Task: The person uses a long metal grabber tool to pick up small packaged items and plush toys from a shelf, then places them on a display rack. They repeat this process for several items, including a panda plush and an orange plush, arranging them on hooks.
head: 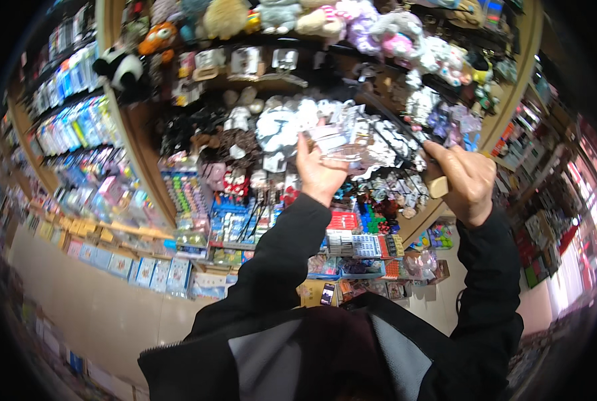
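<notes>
My left hand (pixel 322 173) is raised in front of a crowded shop display, thumb up. It holds several clear plastic packets (pixel 331 143); glare and blur hide what is inside them. To the right, my right hand (pixel 466 175) is closed around a thin dark rod (pixel 391 115) that slants up and left towards the display. A pale, wood-coloured block (pixel 438 187) shows just below those fingers; whether it is part of the rod I cannot tell. Behind the packets hang white fluffy items (pixel 278 123) and dark brown ones (pixel 238 145).
Plush toys (pixel 278 15) line the top, with a panda plush (pixel 123 67) by the left wooden upright (pixel 138 150). Small boxed goods (pixel 366 245) fill the lower shelf. A phone (pixel 327 294) with a lit screen lies below. Tiled floor (pixel 93 295) extends to the left.
</notes>
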The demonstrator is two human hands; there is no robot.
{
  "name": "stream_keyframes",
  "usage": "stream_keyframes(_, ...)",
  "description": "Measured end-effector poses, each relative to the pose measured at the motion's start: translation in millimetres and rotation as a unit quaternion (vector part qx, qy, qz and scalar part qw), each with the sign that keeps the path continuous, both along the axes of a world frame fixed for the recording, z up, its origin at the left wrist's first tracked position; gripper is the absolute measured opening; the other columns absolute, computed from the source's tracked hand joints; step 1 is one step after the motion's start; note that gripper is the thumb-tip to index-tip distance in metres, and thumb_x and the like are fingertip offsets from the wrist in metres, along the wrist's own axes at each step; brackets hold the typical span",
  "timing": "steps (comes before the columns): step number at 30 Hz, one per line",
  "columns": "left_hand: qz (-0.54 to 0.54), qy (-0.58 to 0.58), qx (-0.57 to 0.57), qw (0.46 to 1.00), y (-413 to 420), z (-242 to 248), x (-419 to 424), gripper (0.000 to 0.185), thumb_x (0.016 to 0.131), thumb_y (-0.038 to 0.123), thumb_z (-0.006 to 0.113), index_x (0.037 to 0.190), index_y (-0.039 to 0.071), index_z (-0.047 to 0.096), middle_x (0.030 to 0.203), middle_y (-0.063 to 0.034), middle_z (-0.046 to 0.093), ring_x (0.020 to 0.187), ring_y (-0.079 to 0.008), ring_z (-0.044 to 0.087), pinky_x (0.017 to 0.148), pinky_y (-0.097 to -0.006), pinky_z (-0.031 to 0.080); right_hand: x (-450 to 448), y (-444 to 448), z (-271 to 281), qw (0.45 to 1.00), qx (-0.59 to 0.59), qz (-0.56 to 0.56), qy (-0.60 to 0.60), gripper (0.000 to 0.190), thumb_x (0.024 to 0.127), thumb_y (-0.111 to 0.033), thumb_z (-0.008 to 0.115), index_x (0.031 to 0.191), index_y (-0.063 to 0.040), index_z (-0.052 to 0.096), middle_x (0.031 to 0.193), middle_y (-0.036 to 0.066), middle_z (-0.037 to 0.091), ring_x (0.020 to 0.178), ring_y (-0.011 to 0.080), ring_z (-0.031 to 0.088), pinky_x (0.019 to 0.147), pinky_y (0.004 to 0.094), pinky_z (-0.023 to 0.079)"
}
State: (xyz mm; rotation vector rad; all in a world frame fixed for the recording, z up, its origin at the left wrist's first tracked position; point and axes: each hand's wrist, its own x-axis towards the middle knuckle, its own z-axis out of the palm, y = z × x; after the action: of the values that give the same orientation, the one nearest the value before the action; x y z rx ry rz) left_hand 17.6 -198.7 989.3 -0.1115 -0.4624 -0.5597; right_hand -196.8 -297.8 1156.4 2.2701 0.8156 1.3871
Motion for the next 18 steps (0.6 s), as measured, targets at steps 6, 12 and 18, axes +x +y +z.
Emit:
stream_keyframes(6,-0.107,-0.036,-0.023,0.993,-5.2,-32.8,-2.5,0.07,0.091,0.06,0.038,0.141,0.01,0.034,0.135,-0.0183,0.043,0.129,-0.0286,0.037,0.111,-0.0488,0.019,-9.7,-18.3,-7.2,0.999,0.007,-0.053,-0.011,0.023,0.066,-0.002,0.069,0.089,-0.001,0.066,0.062,0.004,0.052,0.05,0.0179,0.055,0.043,0.0304,0.041)
stream_keyframes(12,-0.156,0.038,0.134,0.978,45.8,-64.9,-30.2,0.062,0.097,0.051,0.035,0.145,0.013,0.028,0.149,-0.0177,0.027,0.139,-0.0275,0.024,0.114,-0.0422,0.017,-8.2,-50.8,-4.6,0.992,0.022,-0.116,-0.048,0.017,0.07,-0.003,0.069,0.086,-0.003,0.065,0.065,0.006,0.055,0.056,0.0201,0.058,0.046,0.0306,0.044)
stream_keyframes(18,-0.143,0.131,0.231,0.953,107.7,-127.8,-42.5,0.054,0.095,0.042,0.048,0.138,0.011,0.037,0.141,-0.0139,0.039,0.129,-0.0256,0.037,0.107,-0.0401,0.03,23.7,-91.8,4.9,0.982,0.022,-0.174,-0.068,0.014,0.076,-0.007,0.067,0.089,-0.006,0.063,0.071,0.006,0.06,0.062,0.0217,0.061,0.049,0.0324,0.047)
